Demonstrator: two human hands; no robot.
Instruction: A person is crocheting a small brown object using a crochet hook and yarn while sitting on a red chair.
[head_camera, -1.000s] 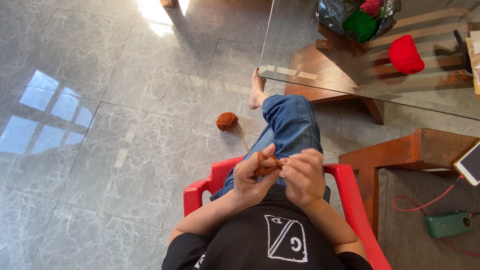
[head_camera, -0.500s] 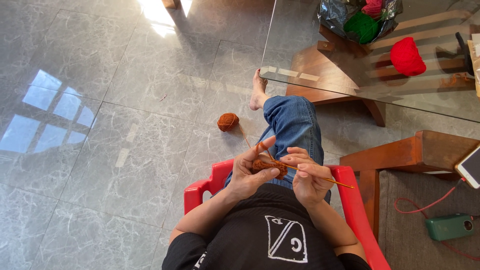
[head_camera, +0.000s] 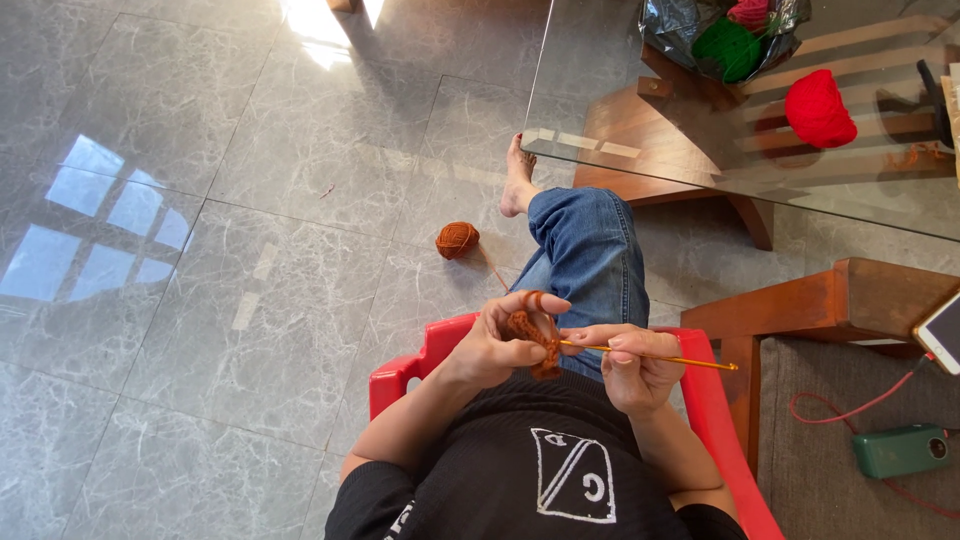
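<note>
Left hand (head_camera: 497, 345) pinched the rust-brown crochet piece (head_camera: 530, 335) in the lap; right hand (head_camera: 635, 362) closed on the yellow crochet hook (head_camera: 655, 355). A tug from the yarn ball (head_camera: 457, 240) lying on the floor could have slipped the loop.

Bright daylight, window glare patches on glossy floor (head_camera: 200, 300), reflections on glass tabletop (head_camera: 700, 150), sharp focus throughout

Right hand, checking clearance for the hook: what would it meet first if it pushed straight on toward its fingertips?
The right hand points left; likely first the brown crochet piece held in the left hand.
</note>
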